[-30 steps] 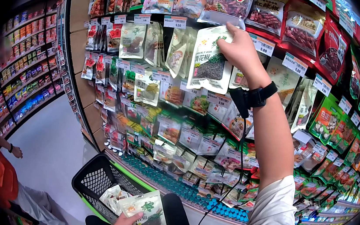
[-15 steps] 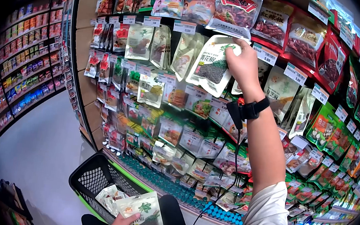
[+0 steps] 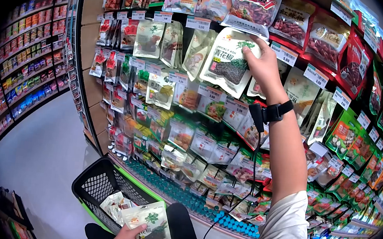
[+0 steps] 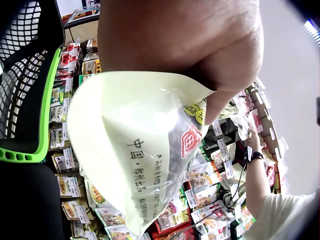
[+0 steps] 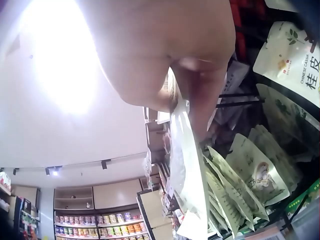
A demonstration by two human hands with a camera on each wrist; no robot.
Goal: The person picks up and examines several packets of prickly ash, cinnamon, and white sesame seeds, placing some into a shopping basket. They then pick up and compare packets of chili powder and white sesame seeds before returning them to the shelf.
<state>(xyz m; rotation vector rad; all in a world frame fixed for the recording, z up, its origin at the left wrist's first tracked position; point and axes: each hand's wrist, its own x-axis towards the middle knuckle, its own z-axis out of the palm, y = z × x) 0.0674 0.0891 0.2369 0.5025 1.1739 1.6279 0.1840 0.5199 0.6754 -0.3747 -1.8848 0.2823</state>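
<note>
The right hand (image 3: 263, 66) pinches the upper right edge of a cream pouch of dark peppercorns (image 3: 228, 60) in front of the rack, thumb on its front. In the right wrist view that pouch (image 5: 187, 165) appears nearly edge-on below the hand (image 5: 165, 50). Low in the head view, the left hand (image 3: 125, 238) grips a similar pouch (image 3: 149, 223) by its left side, thumb on the front, over the lap beside the basket. The left wrist view has the back of this pouch (image 4: 135, 145) under the hand (image 4: 185, 40); most fingers are hidden.
A black basket (image 3: 94, 177) with a green rim holds white packets (image 3: 116, 204) at lower left. Hanging bags, such as red chili bags (image 3: 324, 37), fill the rack ahead. Another shelf (image 3: 30, 56) stands across the aisle floor (image 3: 43, 127). A thin cable hangs from the right wrist.
The upper pouch, tilted half a second ago, now faces the camera more squarely, still in the right hand. The left hand keeps its pouch. The person at the left edge has left view.
</note>
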